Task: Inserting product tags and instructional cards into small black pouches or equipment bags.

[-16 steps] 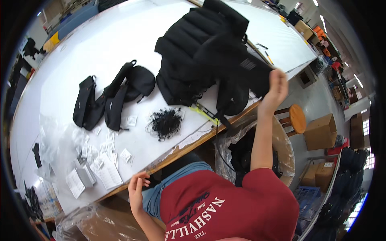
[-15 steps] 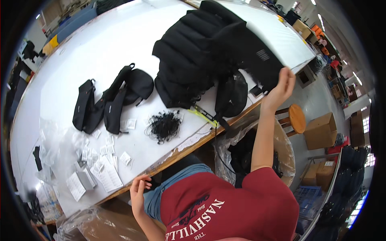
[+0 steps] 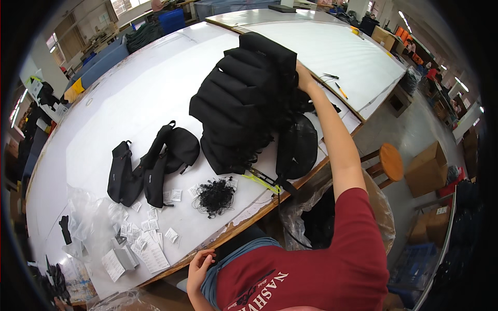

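Clock directions take 12 o'clock as the top of the view.

Right hand (image 3: 304,79): set against the right edge of the stack of black fabric bags (image 3: 241,98). The fingertips are hidden behind the fabric; whether they grip cannot be told. The stack lies at 8 o'clock from this hand, on the white-topped table with a wooden edge (image 3: 129,98). At 6 o'clock, a black rounded fabric pouch (image 3: 296,150) lies beside the stack. Between 3 and 4 o'clock, a slim yellow-and-black pen (image 3: 341,91) lies apart.

Left hand (image 3: 201,265): fingers loosely half-curled, near the table edge. From this hand, a tangled clump of thin black cords (image 3: 215,198) lies toward 12 o'clock; two black elongated fabric bags (image 3: 153,179) at 11 o'clock; white printed paper slips (image 3: 151,255) and a crumpled clear plastic bag (image 3: 91,220) at 10 o'clock.

Outermost: a round-topped wooden stool (image 3: 391,161) stands between 4 and 5 o'clock from the right hand.
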`<control>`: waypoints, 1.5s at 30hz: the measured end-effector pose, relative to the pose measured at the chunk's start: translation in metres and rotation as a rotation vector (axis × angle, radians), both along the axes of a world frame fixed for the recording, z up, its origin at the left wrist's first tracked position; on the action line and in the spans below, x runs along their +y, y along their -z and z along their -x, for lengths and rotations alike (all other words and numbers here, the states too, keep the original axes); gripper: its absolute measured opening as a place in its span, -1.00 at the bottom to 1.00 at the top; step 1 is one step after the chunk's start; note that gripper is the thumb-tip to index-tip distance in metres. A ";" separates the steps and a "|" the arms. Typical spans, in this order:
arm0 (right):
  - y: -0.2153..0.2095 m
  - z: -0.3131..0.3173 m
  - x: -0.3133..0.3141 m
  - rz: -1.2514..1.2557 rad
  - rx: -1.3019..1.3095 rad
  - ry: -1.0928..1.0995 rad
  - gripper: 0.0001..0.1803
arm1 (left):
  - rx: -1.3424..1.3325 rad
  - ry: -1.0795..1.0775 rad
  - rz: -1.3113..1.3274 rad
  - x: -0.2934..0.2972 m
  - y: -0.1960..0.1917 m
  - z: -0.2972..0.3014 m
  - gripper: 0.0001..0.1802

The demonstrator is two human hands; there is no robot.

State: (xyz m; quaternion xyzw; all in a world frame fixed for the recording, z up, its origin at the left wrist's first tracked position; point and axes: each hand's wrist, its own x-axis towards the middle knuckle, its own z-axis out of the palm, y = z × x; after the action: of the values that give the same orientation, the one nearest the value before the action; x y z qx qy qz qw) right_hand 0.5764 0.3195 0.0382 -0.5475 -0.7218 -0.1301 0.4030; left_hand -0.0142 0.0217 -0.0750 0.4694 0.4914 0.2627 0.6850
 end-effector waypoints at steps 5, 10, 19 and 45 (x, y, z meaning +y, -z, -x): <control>-0.011 -0.014 -0.021 0.082 0.306 0.237 -0.41 | 0.175 -0.261 -0.268 0.015 -0.016 0.016 -0.85; -0.041 0.069 -0.100 -0.430 0.547 0.293 -0.65 | 1.010 -0.440 -0.714 0.049 -0.008 0.050 -0.45; 0.085 0.288 -0.198 0.622 0.419 -0.094 -0.82 | 0.926 -0.353 -0.615 0.051 0.028 0.071 -0.51; 0.032 0.312 -0.148 0.440 0.197 -0.037 -0.86 | 1.077 -0.473 -0.611 0.032 0.009 0.099 -0.06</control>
State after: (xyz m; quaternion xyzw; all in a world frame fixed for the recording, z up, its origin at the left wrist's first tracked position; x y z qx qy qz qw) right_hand 0.2647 0.1711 0.0061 -0.6187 -0.6999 0.0919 0.3448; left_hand -0.1133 0.0540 -0.0844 0.5877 0.7584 0.2621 0.1037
